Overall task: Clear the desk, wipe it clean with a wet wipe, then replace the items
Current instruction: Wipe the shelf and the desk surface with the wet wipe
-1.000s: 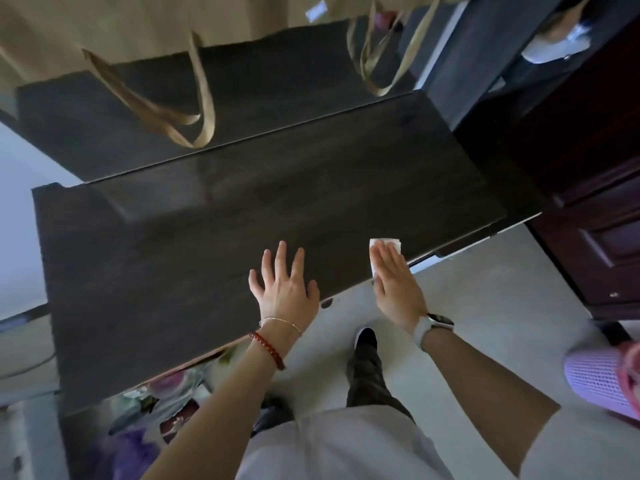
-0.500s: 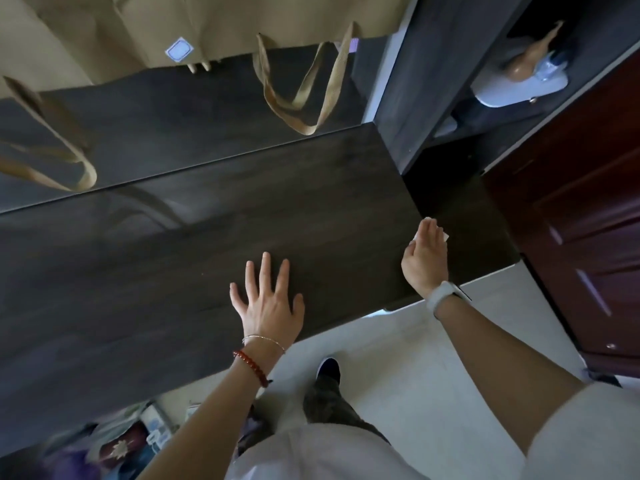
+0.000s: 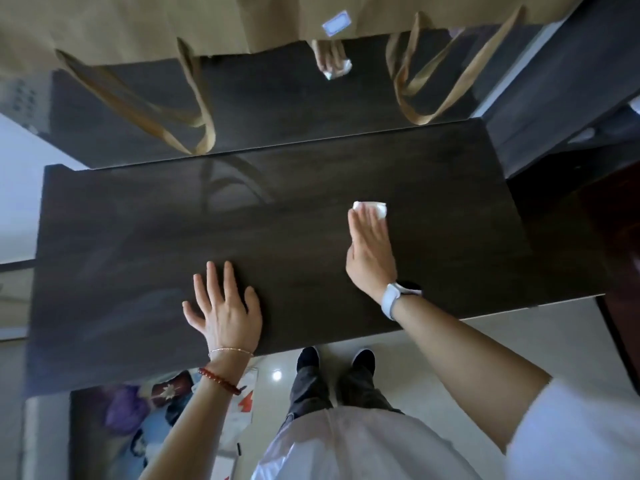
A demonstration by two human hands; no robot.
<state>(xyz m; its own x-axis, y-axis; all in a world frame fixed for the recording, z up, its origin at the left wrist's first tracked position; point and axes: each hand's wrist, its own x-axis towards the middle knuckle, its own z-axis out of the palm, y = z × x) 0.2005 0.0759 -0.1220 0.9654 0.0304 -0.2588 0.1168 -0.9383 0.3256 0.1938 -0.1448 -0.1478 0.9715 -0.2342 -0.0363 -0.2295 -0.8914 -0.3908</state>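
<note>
The dark wooden desk [image 3: 138, 258] fills the middle of the head view, its top bare and glossy. My right hand [image 3: 370, 251] lies flat on the right part of the desk with straight fingers, pressing a folded white wet wipe [image 3: 372, 208] whose far edge sticks out past the fingertips. My left hand [image 3: 225, 313] rests palm down with spread fingers near the desk's front edge, holding nothing.
Brown paper bags with strap handles [image 3: 426, 81] hang over the dark glossy back panel [image 3: 277, 109], which mirrors a hand with the wipe. A dark cabinet [image 3: 554, 81] stands at the right. Coloured items [image 3: 156, 407] lie on the floor under the desk's left front.
My right hand has slid the wipe from the desk's right front edge back onto the middle-right of the top, farther from me. My left hand has stayed flat near the front edge.
</note>
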